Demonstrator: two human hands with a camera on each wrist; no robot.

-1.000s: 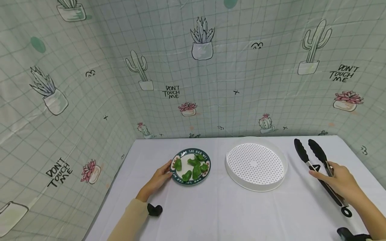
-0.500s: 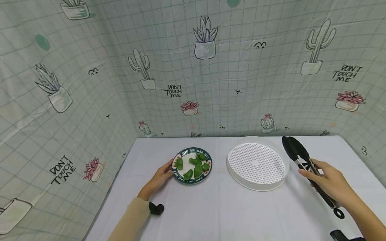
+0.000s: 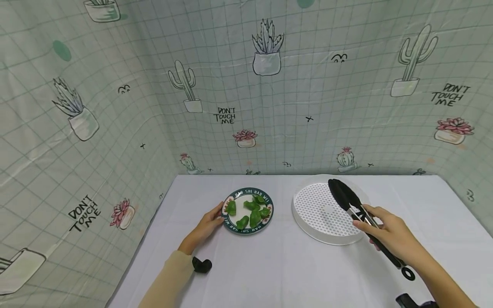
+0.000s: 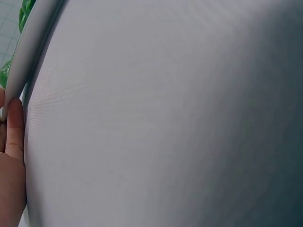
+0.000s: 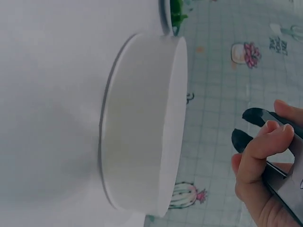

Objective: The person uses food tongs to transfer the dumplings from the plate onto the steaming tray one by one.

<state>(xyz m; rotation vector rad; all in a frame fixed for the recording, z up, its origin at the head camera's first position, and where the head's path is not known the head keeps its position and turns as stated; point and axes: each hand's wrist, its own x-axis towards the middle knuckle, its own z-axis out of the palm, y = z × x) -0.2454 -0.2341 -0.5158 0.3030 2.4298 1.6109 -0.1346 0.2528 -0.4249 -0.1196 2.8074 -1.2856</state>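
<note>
Both hands work: our right hand grips the tongs, tips over the white tray, while our left hand's relaxed fingers touch the plate.

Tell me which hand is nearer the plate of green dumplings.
Left. The left hand touches the rim of the plate of green dumplings; the right hand holds black tongs over the white perforated tray.

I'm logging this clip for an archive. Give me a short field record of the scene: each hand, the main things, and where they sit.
left hand: fingers touch the rim of the plate
plate: green-rimmed, left on the table, holds green food pieces
right hand: grips the tongs
tongs: black tips close together, above the white tray
white tray: round, perforated floor, right of the plate, nothing in it
table: white cloth cover
</note>
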